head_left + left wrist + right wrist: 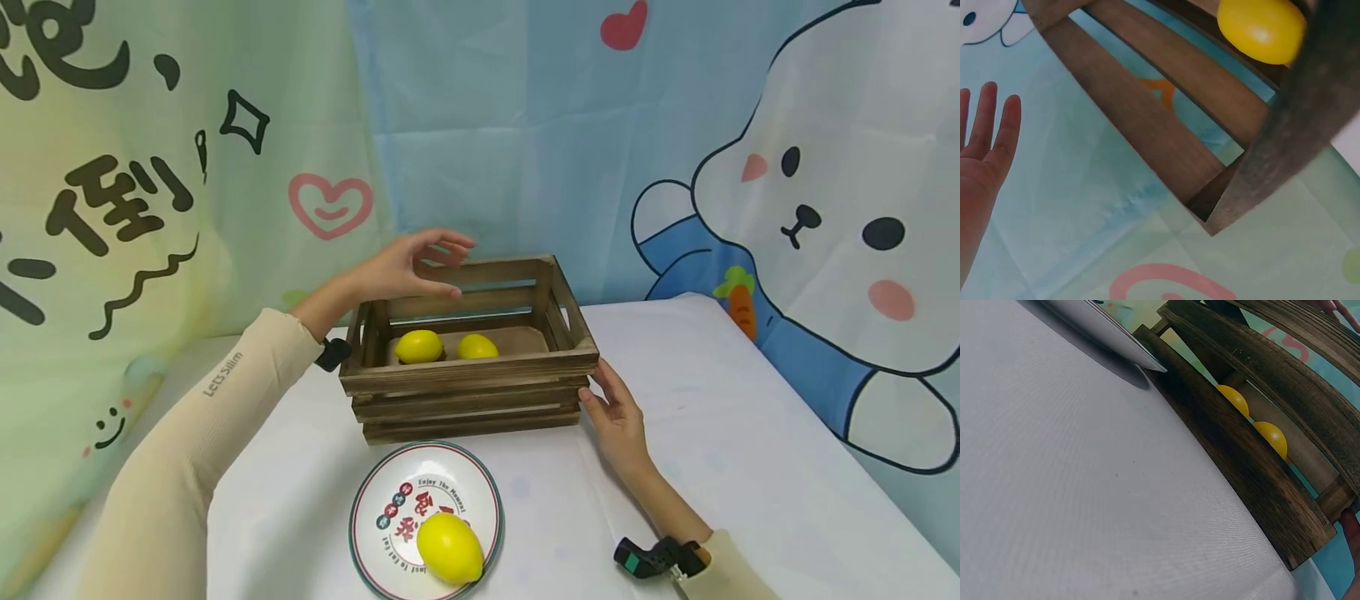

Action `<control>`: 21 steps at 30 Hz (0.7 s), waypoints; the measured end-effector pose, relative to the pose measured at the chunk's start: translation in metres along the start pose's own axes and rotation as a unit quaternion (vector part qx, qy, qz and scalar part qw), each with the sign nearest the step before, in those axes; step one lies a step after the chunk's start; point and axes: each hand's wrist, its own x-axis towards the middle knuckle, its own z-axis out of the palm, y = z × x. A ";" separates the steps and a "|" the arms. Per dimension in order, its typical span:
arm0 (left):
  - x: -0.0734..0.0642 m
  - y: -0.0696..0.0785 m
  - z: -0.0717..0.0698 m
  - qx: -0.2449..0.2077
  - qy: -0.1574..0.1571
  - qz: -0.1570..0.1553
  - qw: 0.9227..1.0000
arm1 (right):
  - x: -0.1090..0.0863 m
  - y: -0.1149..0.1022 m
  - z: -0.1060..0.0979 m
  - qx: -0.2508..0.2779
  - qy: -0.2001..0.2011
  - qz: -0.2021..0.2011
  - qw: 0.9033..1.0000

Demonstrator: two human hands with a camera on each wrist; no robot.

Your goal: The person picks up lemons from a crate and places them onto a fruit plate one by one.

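A slatted brown wooden crate (472, 408) stands on the white table with two yellow lemons inside, a left lemon (418, 347) and a right lemon (477, 347). Over the crate's back left part hovers my left hand (420, 265), its fingers loosely bent and nothing in them. My right hand (618, 425) grips the crate's front right corner, the thumb at the front slats and the fingers along the side. In front of the crate, another lemon (450, 547) lies on a round white plate (375, 500) with printed lettering and a dark rim.
The white cloth-covered table (675, 400) runs back to a printed curtain (480, 125) close behind the crate. The plate sits right at the crate's front. Dark wrist cameras, one on the left wrist (333, 354) and one on the right wrist (660, 557), stick out beside the arms.
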 end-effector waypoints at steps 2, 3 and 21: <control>0.002 -0.001 -0.001 0.004 0.001 -0.006 1.000 | -0.001 0.000 0.001 -0.001 0.000 0.003 1.000; 0.003 -0.001 -0.002 0.006 0.003 -0.009 1.000 | -0.001 0.000 0.001 -0.001 -0.001 0.003 1.000; 0.042 -0.014 0.017 -0.006 -0.014 -0.016 1.000 | -0.001 -0.001 -0.001 -0.012 -0.004 0.009 1.000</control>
